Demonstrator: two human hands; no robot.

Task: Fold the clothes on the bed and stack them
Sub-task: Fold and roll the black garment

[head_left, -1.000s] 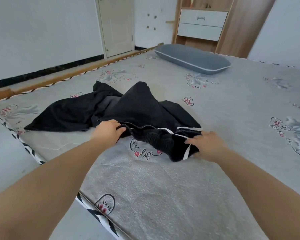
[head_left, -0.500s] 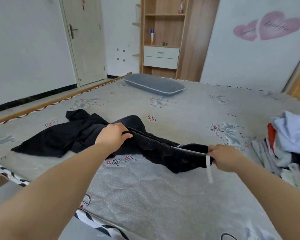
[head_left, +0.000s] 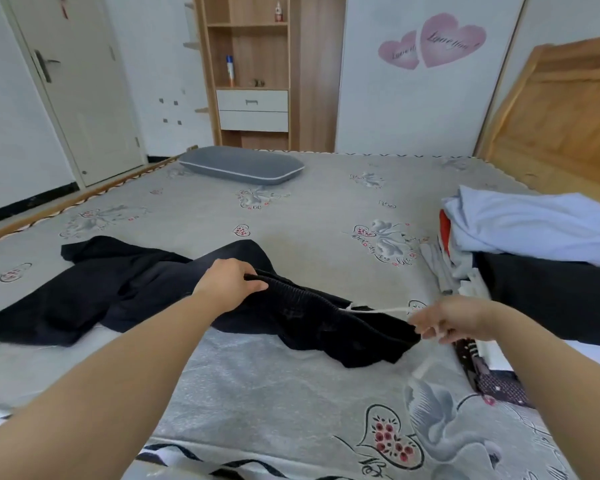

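Observation:
Black trousers (head_left: 125, 292) with an elastic waistband and a white drawstring (head_left: 378, 310) lie crumpled on the grey patterned bed (head_left: 291, 393). My left hand (head_left: 227, 284) grips the left end of the waistband. My right hand (head_left: 447, 322) holds the right end, with the drawstring running to its fingers. The waistband is stretched between both hands, lifted a little off the bed, and the legs trail away to the left.
A heap of unfolded clothes (head_left: 530, 230), light blue on top with red, white and black beneath, sits at the right. A grey pillow (head_left: 243, 166) lies at the far side. A wooden headboard (head_left: 561, 126) stands at the right; a door and shelf unit stand behind.
Both hands have lifted the waistband and pulled it taut, the right hand moving further right. My view has risen and swung right, bringing the clothes heap into sight.

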